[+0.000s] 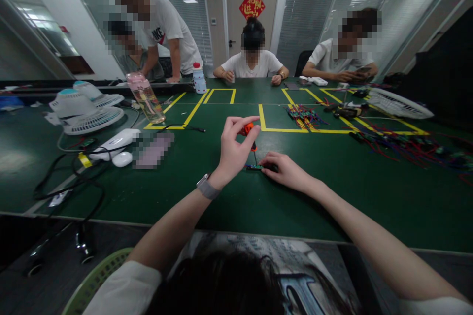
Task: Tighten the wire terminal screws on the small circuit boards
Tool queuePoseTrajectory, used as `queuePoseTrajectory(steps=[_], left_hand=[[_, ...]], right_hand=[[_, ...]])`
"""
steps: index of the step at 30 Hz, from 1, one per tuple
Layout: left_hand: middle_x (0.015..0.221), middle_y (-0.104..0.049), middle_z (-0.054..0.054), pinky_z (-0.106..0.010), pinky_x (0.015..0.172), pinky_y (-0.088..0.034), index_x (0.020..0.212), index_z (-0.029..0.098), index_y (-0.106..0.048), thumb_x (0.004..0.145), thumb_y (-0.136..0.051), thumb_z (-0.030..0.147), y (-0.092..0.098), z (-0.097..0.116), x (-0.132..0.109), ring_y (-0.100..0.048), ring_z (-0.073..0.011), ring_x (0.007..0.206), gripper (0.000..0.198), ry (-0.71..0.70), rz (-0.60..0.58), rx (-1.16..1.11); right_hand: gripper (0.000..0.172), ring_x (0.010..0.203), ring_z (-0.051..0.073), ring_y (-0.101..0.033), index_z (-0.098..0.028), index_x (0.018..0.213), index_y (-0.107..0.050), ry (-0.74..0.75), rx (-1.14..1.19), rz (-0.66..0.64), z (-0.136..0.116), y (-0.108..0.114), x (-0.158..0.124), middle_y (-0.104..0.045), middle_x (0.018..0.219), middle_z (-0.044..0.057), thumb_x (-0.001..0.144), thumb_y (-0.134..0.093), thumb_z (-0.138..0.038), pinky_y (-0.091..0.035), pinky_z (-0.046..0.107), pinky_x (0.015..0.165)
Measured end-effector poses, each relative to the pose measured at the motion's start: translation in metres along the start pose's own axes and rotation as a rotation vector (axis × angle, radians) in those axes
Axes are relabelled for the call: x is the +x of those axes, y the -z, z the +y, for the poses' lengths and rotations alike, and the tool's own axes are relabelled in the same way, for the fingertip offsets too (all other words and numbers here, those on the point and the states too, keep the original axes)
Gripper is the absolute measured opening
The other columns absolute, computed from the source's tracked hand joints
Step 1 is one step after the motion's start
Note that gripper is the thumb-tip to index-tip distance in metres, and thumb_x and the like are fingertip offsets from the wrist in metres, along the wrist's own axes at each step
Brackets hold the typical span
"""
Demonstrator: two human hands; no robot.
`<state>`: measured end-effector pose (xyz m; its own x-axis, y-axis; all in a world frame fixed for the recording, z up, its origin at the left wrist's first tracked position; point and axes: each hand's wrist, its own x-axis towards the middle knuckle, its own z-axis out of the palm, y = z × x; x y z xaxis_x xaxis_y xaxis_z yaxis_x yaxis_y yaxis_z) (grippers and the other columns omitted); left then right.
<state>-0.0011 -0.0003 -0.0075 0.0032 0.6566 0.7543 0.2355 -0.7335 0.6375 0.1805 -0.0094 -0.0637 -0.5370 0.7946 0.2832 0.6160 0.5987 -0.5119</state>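
Observation:
My left hand (234, 150), with a watch on its wrist, is closed around the orange and black handle of a screwdriver (250, 129). The screwdriver stands nearly upright, its thin shaft reaching down to a small green circuit board (253, 168). That board lies on the green table (207, 197). The fingers of my right hand (283, 171) pinch the board's right end against the tabletop. Whatever the screwdriver's tip meets on the board is too small to make out.
Circuit boards with red and blue wires (305, 116) lie in a pile beyond my right hand, and more wired boards (417, 145) spread along the right. Fans (92, 115), a pink-lidded bottle (146, 98) and black cables (99, 197) occupy the left. Several people sit or stand across the table.

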Motion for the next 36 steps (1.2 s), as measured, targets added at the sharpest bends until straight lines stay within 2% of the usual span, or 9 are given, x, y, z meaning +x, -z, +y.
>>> queuePoseTrajectory(steps=[5,11,15,17,20,24,30,33,36], left_hand=[[0.116,-0.062,-0.006,-0.028,0.088,-0.049,0.120,0.022,-0.062,0.096,-0.044,0.019,-0.0013,-0.0029,-0.0003,-0.062,-0.0142,0.101,0.030,0.012,-0.042,-0.138],[0.096,-0.059,-0.005,-0.025,0.080,-0.050,0.103,0.019,-0.070,0.088,-0.061,0.023,-0.0005,0.0013,-0.0005,-0.060,-0.0138,0.089,0.018,-0.013,0.008,-0.015],[0.115,-0.061,-0.006,-0.027,0.090,-0.048,0.117,0.022,-0.065,0.096,-0.045,0.021,-0.0001,-0.0016,-0.0005,-0.060,-0.0144,0.103,0.029,-0.011,-0.052,-0.080],[0.118,-0.063,-0.006,-0.028,0.090,-0.049,0.122,0.022,-0.061,0.097,-0.041,0.021,-0.0012,-0.0024,-0.0009,-0.062,-0.0139,0.102,0.032,0.016,-0.071,-0.152],[0.108,-0.065,-0.006,-0.026,0.082,-0.051,0.119,0.021,-0.062,0.094,-0.050,0.022,-0.0025,-0.0008,-0.0013,-0.064,-0.0137,0.093,0.027,0.037,-0.055,-0.156],[0.097,-0.059,-0.004,-0.024,0.079,-0.050,0.105,0.021,-0.069,0.088,-0.061,0.024,-0.0010,0.0004,-0.0004,-0.059,-0.0131,0.088,0.019,-0.012,-0.005,-0.007],[0.122,-0.061,-0.007,-0.030,0.097,-0.047,0.123,0.023,-0.060,0.097,-0.042,0.021,-0.0019,-0.0029,-0.0011,-0.060,-0.0156,0.111,0.032,-0.009,-0.069,-0.135],[0.112,-0.065,-0.007,-0.029,0.090,-0.050,0.118,0.021,-0.062,0.094,-0.052,0.021,-0.0033,-0.0002,-0.0019,-0.063,-0.0156,0.103,0.026,0.009,-0.050,-0.165],[0.096,-0.061,-0.004,-0.027,0.082,-0.050,0.102,0.021,-0.069,0.087,-0.063,0.024,-0.0022,0.0022,-0.0018,-0.060,-0.0143,0.089,0.016,-0.011,0.006,-0.039]], right_hand=[[0.015,0.080,0.018,-0.061,-0.015,0.093,-0.070,-0.004,0.002,0.002,-0.0015,0.0002,-0.0001,-0.063,0.089,0.007,0.083,-0.059,-0.012,-0.049,0.029,0.072],[0.016,0.079,0.018,-0.060,-0.015,0.093,-0.070,0.009,-0.002,0.011,-0.0008,0.0005,-0.0004,-0.063,0.087,0.006,0.082,-0.060,-0.011,-0.049,0.029,0.072],[0.014,0.080,0.018,-0.060,-0.015,0.094,-0.070,0.010,-0.006,0.009,-0.0002,0.0003,-0.0005,-0.062,0.089,0.007,0.083,-0.060,-0.013,-0.049,0.029,0.072],[0.013,0.080,0.018,-0.061,-0.015,0.093,-0.070,0.008,-0.003,0.010,0.0001,0.0002,-0.0005,-0.063,0.089,0.007,0.084,-0.060,-0.015,-0.049,0.029,0.072],[0.012,0.080,0.018,-0.061,-0.016,0.092,-0.070,0.007,-0.001,0.018,0.0003,-0.0002,-0.0002,-0.063,0.088,0.006,0.085,-0.061,-0.016,-0.049,0.029,0.072],[0.011,0.079,0.018,-0.061,-0.015,0.092,-0.070,0.000,-0.005,0.013,-0.0004,-0.0006,0.0002,-0.063,0.088,0.007,0.085,-0.061,-0.017,-0.048,0.029,0.071],[0.012,0.080,0.018,-0.061,-0.015,0.093,-0.070,-0.009,-0.003,0.008,-0.0013,0.0002,-0.0003,-0.063,0.088,0.006,0.085,-0.061,-0.016,-0.048,0.029,0.072],[0.012,0.080,0.018,-0.061,-0.015,0.094,-0.070,0.001,-0.003,0.010,-0.0011,0.0004,-0.0003,-0.063,0.088,0.006,0.085,-0.060,-0.016,-0.048,0.029,0.073],[0.012,0.080,0.018,-0.061,-0.015,0.093,-0.070,0.006,-0.006,0.012,-0.0006,0.0002,-0.0002,-0.063,0.088,0.006,0.085,-0.060,-0.016,-0.048,0.029,0.072]])
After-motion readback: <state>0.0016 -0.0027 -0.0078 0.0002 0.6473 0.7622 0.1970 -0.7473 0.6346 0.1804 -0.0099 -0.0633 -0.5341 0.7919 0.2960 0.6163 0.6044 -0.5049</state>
